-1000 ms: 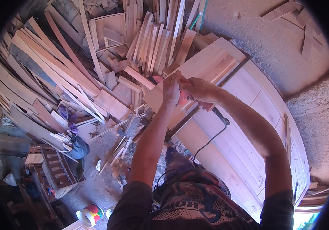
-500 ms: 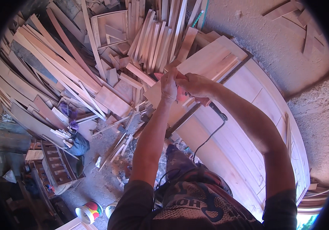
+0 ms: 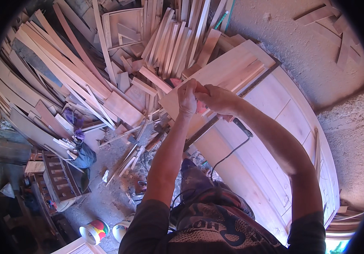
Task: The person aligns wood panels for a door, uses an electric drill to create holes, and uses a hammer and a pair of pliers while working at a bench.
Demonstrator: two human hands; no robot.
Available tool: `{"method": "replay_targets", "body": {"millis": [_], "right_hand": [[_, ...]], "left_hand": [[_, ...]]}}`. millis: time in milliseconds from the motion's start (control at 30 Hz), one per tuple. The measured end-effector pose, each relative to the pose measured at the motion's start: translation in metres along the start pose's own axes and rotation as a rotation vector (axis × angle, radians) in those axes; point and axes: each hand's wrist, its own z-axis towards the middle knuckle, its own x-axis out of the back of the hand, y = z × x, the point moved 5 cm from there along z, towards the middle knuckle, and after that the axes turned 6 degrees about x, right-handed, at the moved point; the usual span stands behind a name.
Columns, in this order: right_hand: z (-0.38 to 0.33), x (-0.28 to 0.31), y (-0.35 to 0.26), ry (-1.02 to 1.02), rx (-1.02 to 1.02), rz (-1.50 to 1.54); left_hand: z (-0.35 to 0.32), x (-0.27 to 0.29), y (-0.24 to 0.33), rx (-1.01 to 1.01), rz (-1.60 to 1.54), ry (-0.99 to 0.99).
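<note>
My left hand (image 3: 187, 98) and my right hand (image 3: 219, 100) are close together at the upper middle, both closed around a red corded power tool (image 3: 201, 106). My hands cover most of its body, so its exact kind is hidden. A black cord (image 3: 231, 153) runs from its rear end, beside my right wrist, down toward my legs. Below the tool lies a pale wooden board (image 3: 221, 63). It rests across a large wooden panelled door (image 3: 256, 173), near a dark strip (image 3: 256, 80) along that board's edge.
Stacked wood strips (image 3: 165, 46) and long planks (image 3: 59, 59) fill the far and left side. Offcuts (image 3: 127, 161) litter the floor near my feet. A slatted wooden piece (image 3: 63, 175) and a paint bucket (image 3: 94, 232) stand at lower left. A rough wall (image 3: 347, 122) is at right.
My hands and the tool keep nearly the same place on the board, with my right hand slightly shifted. The whole view has moved a little.
</note>
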Motion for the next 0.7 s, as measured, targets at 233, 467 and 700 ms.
{"method": "replay_targets", "body": {"millis": [233, 467, 700], "right_hand": [[-0.007, 0.001, -0.005, 0.015, -0.003, -0.07], [-0.007, -0.002, -0.002, 0.01, 0.001, -0.077], [-0.005, -0.002, 0.002, 0.019, 0.03, -0.058]], "left_hand": [[-0.004, 0.0, 0.003, -0.036, 0.026, 0.015], [-0.006, 0.002, -0.005, -0.021, -0.004, -0.001], [-0.007, 0.001, -0.005, -0.047, 0.041, -0.018]]}}
